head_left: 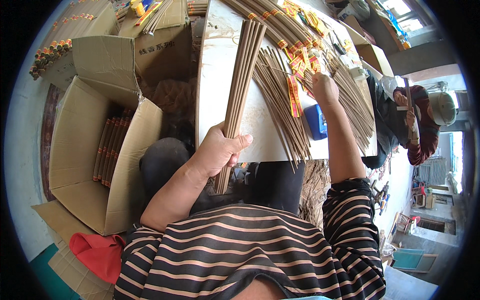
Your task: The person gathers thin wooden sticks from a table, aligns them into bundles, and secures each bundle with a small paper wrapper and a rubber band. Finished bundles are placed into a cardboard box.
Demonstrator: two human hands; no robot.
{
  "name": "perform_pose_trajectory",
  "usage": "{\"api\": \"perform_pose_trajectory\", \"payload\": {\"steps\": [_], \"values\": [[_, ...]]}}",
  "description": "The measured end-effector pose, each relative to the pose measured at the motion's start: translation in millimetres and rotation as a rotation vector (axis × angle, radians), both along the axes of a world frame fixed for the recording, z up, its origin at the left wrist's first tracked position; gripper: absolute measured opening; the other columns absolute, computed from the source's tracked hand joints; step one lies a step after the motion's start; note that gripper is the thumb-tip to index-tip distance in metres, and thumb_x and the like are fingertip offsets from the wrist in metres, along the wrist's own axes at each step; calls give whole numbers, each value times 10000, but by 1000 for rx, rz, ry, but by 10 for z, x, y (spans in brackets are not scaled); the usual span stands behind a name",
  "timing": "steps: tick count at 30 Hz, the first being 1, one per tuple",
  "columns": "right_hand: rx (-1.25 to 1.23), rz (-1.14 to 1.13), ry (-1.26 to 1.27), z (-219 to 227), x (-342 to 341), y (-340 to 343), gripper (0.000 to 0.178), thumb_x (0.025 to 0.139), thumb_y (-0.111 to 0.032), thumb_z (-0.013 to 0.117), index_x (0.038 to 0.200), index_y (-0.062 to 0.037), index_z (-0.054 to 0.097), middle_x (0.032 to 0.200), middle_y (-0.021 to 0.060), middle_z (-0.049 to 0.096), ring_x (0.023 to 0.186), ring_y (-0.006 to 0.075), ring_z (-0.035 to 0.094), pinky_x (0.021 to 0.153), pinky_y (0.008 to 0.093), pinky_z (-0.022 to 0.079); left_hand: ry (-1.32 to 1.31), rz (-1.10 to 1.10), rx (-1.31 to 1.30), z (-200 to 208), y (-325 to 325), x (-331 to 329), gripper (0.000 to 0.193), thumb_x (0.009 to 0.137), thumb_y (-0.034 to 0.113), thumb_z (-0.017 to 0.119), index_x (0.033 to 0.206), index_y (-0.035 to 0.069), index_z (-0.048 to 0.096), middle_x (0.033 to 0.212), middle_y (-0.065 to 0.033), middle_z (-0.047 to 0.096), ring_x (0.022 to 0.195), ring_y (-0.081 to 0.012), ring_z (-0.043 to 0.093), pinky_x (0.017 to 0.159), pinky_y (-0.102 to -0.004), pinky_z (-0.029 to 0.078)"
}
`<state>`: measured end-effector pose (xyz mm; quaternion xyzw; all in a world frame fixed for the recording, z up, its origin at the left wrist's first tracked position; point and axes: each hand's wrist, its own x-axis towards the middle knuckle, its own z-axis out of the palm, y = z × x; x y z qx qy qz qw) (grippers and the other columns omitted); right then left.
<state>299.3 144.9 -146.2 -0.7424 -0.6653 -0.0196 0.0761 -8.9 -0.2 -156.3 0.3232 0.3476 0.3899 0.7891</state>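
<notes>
A tight bundle of brown incense sticks (241,82) stands nearly upright in front of me, its lower end over my lap. My left hand (220,150) is wrapped round its lower part, thumb across the front. Over the table, my right hand (325,90) is closed beside red and yellow paper bands (295,95). A thin stick runs toward its fingers, but what they hold is hard to make out. Loose incense sticks (282,110) lie fanned out left of that hand, and another spread of loose sticks (350,100) lies to its right.
A blue dispenser-like object (315,121) sits on the white table (212,65). Banded bundles (260,22) lie at the table's far side. An open cardboard box (75,150) on my left holds several banded bundles (112,147). A person in a cap (425,117) works at the right.
</notes>
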Motion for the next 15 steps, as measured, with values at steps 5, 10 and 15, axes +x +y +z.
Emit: {"api": "perform_pose_trajectory", "payload": {"steps": [5, 10, 15], "values": [[-412, 61, 154, 42, -202, -96, 307, 774, -350, 653, 826, -47, 652, 732, 130, 649, 717, 276, 632, 658, 384, 475, 14, -9, -18, 41, -5, 3, 165, 830, 109, 641, 753, 62, 504, 560, 24, 456, 385, -49, 418, 347, -184, 365], [-338, 43, 94, -62, -322, -152, 320, 724, -325, 665, 799, -15, 674, 808, 181, 653, 787, 305, 635, 733, 392, 486, 8, -5, -11, 29, -14, -10, 150, 831, 108, 639, 770, 58, 512, 571, 22, 463, 388, -49, 421, 350, -182, 368], [-291, 48, 228, -167, -125, -91, 196, 714, -225, 636, 826, -76, 696, 772, 168, 653, 737, 296, 637, 701, 386, 493, 30, -1, -30, 94, -11, -13, 219, 838, 85, 625, 677, 83, 478, 510, 12, 444, 372, -71, 415, 362, -215, 363]]}}
